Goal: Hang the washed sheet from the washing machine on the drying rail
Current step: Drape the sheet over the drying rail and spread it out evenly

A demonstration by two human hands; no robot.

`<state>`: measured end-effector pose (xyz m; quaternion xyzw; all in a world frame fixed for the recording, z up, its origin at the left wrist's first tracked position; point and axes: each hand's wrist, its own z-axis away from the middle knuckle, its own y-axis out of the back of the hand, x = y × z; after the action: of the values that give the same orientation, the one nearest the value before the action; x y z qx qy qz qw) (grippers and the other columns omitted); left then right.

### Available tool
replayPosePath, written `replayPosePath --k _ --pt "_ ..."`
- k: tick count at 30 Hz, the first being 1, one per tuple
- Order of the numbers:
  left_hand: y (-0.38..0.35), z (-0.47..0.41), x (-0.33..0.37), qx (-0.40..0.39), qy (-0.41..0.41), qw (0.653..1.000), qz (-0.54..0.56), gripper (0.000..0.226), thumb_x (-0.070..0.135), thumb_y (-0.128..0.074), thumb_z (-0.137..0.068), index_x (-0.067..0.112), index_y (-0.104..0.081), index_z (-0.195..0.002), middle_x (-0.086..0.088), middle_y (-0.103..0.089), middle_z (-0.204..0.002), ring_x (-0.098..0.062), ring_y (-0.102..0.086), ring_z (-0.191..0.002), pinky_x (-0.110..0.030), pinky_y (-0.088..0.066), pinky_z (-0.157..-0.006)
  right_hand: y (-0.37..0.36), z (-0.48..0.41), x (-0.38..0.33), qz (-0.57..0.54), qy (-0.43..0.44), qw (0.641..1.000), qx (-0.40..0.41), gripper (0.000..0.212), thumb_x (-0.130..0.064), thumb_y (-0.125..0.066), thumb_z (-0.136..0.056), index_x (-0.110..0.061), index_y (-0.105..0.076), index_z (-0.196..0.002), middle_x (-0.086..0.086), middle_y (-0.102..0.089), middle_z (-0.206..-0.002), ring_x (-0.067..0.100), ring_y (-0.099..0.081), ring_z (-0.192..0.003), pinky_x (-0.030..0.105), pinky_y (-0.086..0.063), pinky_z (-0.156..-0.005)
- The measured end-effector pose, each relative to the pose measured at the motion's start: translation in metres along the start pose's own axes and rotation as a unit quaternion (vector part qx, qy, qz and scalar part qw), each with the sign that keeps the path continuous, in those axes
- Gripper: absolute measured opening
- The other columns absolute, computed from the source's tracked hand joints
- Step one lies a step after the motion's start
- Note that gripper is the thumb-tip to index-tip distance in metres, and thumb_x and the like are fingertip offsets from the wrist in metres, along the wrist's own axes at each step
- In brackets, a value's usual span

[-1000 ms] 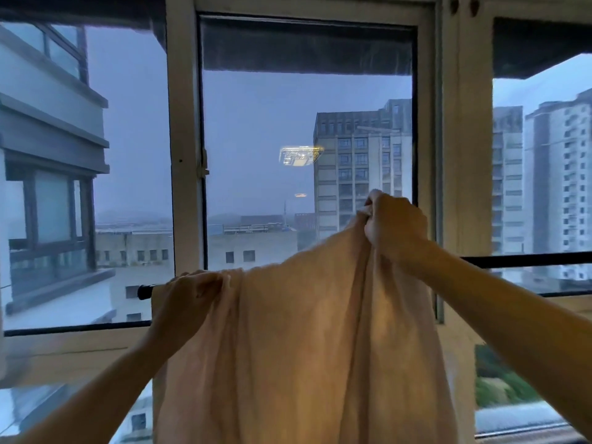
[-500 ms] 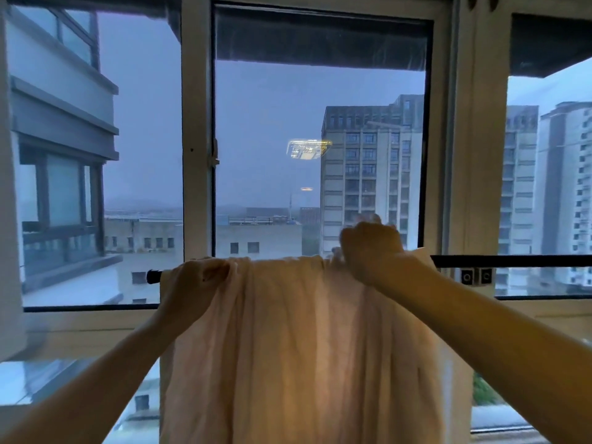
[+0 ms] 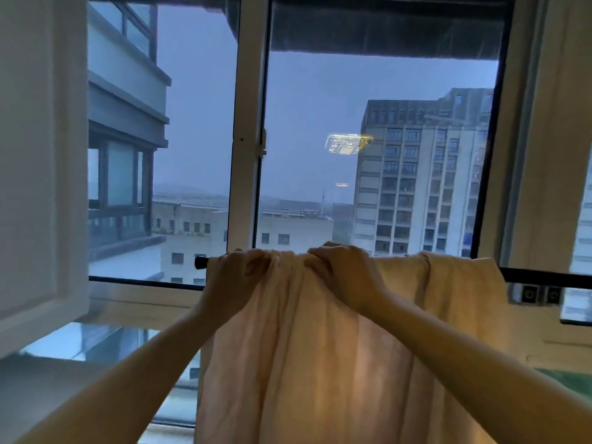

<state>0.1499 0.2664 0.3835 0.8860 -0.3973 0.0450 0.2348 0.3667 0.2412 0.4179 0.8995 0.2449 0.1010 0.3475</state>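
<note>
Fingers (image 3: pixel 256 261) of both hands pinch bunched sheet (image 3: pixel 320 347) on the rail (image 3: pixel 544 278); best slide the left hand (image 3: pixel 234 277) leftward, spreading folds evenly.

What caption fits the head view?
Both hands, left hand and right hand, grip the cream sheet draped over the black rail.

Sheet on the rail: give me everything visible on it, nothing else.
The sheet is pale cream, thin, soft-looking fabric, creased in long vertical folds, glowing warm where light falls on it. It is draped over the dark drying rail in front of the window and hangs past the bottom of the frame. Its top edge is bunched near the rail's left end and lies flatter toward the right. The left hand and right hand both grip the bunched fabric at the rail.
</note>
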Motion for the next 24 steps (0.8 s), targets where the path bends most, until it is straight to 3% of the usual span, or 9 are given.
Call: replayPosePath --k 4,7,9,12,14,15,18,21,24 --pt "0.004 0.001 -0.002 -0.009 -0.001 1.0 0.01 0.047 0.056 -0.039 -0.091 0.022 -0.068 -0.106 0.004 -0.072 -0.086 -0.01 -0.067 -0.075 -0.036 -0.057 -0.074 0.006 0.002 0.01 -0.008 -0.023 0.999 0.033 0.029 -0.034 -0.046 -0.098 -0.025 -0.072 -0.093 -0.005 -0.071 -0.089 0.011 -0.064 -0.08 0.032 -0.051 -0.076" --pt "0.006 0.0 -0.002 -0.008 0.004 1.0 0.005 0.031 0.044 -0.044 -0.093 0.027 -0.066 -0.108 0.013 -0.069 -0.092 -0.004 -0.066 -0.078 -0.027 -0.056 -0.075 0.022 0.004 0.026 0.005 -0.057 0.997 0.047 0.028 -0.029 -0.046 -0.098 -0.02 -0.072 -0.098 0.001 -0.072 -0.097 0.017 -0.066 -0.087 0.038 -0.051 -0.083" --pt "0.008 -0.002 -0.002 -0.018 0.018 1.0 -0.005 0.029 0.039 -0.046 -0.095 0.024 -0.062 -0.113 0.007 -0.07 -0.094 -0.006 -0.066 -0.078 -0.025 -0.057 -0.073 0.038 0.009 0.042 0.021 -0.084 0.995 0.054 0.028 -0.028 -0.045 -0.099 -0.019 -0.071 -0.103 0.003 -0.071 -0.102 0.019 -0.066 -0.092 0.04 -0.05 -0.088" --pt "0.006 -0.004 0.002 -0.037 0.026 0.999 -0.01 0.031 0.028 -0.052 -0.095 0.016 -0.054 -0.124 0.004 -0.067 -0.102 -0.004 -0.06 -0.078 -0.001 -0.042 -0.063 0.057 0.02 0.065 0.08 -0.087 0.992 0.034 0.023 -0.019 -0.048 -0.097 -0.016 -0.068 -0.108 0.006 -0.07 -0.103 0.021 -0.064 -0.092 0.034 -0.049 -0.086" --pt "0.002 -0.004 0.007 -0.035 0.015 0.999 -0.022 0.029 0.023 -0.054 -0.095 0.014 -0.054 -0.123 0.005 -0.065 -0.1 -0.007 -0.059 -0.081 -0.006 -0.042 -0.066 0.062 0.028 0.07 0.117 -0.07 0.991 -0.009 0.024 -0.019 -0.048 -0.097 -0.015 -0.066 -0.113 0.004 -0.067 -0.106 0.019 -0.063 -0.095 0.029 -0.045 -0.083" --pt "-0.001 -0.003 0.007 -0.029 0.0 0.999 -0.041 0.025 0.021 -0.056 -0.094 0.015 -0.057 -0.118 0.004 -0.067 -0.098 -0.01 -0.06 -0.081 -0.016 -0.047 -0.071 0.061 0.032 0.069 0.135 -0.056 0.989 -0.022 0.025 -0.02 -0.048 -0.097 -0.016 -0.064 -0.115 0.003 -0.066 -0.107 0.019 -0.061 -0.097 0.029 -0.045 -0.082" --pt "-0.01 0.002 0.0 -0.025 -0.039 0.992 -0.118 0.018 0.015 -0.06 -0.088 0.017 -0.06 -0.106 0.001 -0.068 -0.093 -0.016 -0.062 -0.083 -0.038 -0.051 -0.084 0.053 0.039 0.059 0.202 -0.031 0.979 -0.016 0.027 -0.028 -0.048 -0.095 -0.017 -0.061 -0.116 0.003 -0.064 -0.107 0.021 -0.06 -0.099 0.039 -0.051 -0.082" --pt "-0.009 0.007 -0.003 -0.013 -0.051 0.992 -0.117 0.027 0.007 -0.064 -0.083 0.013 -0.062 -0.11 -0.003 -0.068 -0.1 -0.018 -0.062 -0.093 -0.041 -0.048 -0.092 0.047 0.036 0.043 0.206 -0.055 0.977 0.003 0.036 -0.04 -0.04 -0.095 -0.017 -0.063 -0.109 0.003 -0.065 -0.104 0.021 -0.059 -0.096 0.043 -0.05 -0.085" --pt "-0.001 0.007 -0.002 -0.012 -0.064 0.991 -0.114 0.035 -0.001 -0.062 -0.083 0.012 -0.064 -0.115 -0.005 -0.069 -0.106 -0.016 -0.062 -0.096 -0.028 -0.044 -0.091 0.04 0.022 0.025 0.179 -0.031 0.983 -0.012 0.04 -0.045 -0.035 -0.096 -0.02 -0.059 -0.114 0.002 -0.061 -0.115 0.021 -0.054 -0.109 0.043 -0.043 -0.096"
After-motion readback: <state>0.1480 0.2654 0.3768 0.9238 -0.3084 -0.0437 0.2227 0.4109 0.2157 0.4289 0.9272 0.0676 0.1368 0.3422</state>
